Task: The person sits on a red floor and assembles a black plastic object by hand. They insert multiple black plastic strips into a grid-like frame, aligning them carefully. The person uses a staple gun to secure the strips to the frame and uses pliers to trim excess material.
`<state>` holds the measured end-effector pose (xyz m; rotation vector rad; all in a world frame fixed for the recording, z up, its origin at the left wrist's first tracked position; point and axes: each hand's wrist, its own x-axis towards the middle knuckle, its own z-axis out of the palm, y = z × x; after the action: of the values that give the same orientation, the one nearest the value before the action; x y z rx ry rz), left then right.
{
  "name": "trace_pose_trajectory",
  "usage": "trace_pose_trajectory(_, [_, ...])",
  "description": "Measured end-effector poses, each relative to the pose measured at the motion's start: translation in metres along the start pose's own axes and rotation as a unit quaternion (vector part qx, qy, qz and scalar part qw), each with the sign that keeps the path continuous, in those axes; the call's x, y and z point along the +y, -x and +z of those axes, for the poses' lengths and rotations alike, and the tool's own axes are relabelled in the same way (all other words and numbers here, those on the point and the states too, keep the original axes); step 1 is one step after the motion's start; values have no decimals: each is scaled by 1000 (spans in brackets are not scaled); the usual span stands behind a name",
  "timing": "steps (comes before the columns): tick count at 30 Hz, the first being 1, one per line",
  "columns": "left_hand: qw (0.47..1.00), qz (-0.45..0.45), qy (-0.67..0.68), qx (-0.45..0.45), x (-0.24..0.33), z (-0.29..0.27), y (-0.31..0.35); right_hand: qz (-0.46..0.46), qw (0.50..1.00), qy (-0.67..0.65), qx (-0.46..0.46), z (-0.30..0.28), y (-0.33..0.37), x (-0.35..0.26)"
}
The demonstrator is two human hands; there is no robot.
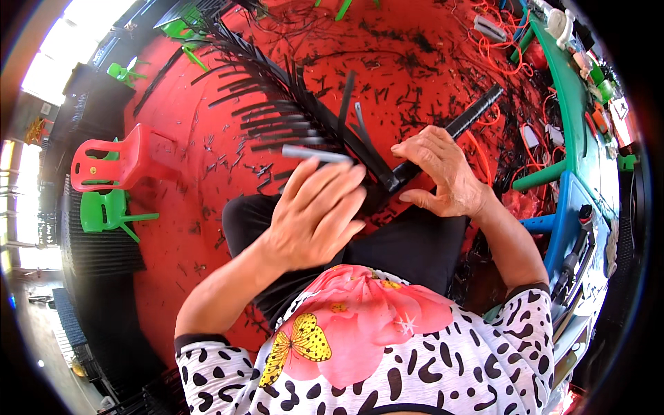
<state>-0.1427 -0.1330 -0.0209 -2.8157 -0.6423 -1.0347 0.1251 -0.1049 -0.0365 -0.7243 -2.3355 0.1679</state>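
Between my knees a black frame [391, 181] made of wrapped flat strips forms a corner, with many loose black strips [280, 128] fanning out to its upper left. My right hand [446, 173] is closed over the black wrapped bar [476, 111] that runs from this corner toward the upper right, thumb on the near side and fingers on the far side. Slightly blurred, my left hand [315, 211] is beside the corner with its fingers stretched out. A pale, shiny strip end [315, 153] lies just beyond its fingertips; whether they touch cannot be made out.
Short black offcuts litter the red floor [187, 228]. At left are a red plastic chair [128, 155], a green one [104, 211] and black stacked material [104, 252]. Green [564, 104] and blue [564, 221] tables with tools stand at right, near tangled orange tubing [484, 52].
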Motion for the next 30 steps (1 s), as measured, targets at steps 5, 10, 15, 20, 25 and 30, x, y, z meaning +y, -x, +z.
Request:
trace_pose_trajectory(5, [990,-134,-7,-48,12,-2,94,29,999,-14,14,-1,-1,-8])
trace_pose_trajectory(10, [936,-320,-101,-103,-25,-1,183,121,989,68,-45,-1,-21,-22])
trace_pose_trajectory(15, [921,-379,-71,-59,-42,28,202,255,957,110,-86,12,-3,-5])
trace_pose_trajectory(20, [917,-394,-65,-12,-47,40,209,162,954,246,-57,29,9,-4])
trace_pose_trajectory(25, [914,-399,-77,-12,-43,32,208,153,958,232,-67,35,-4,-10])
trace_pose_trajectory(30, [909,-410,-71,-32,-47,32,208,164,960,210,-78,35,-3,-13])
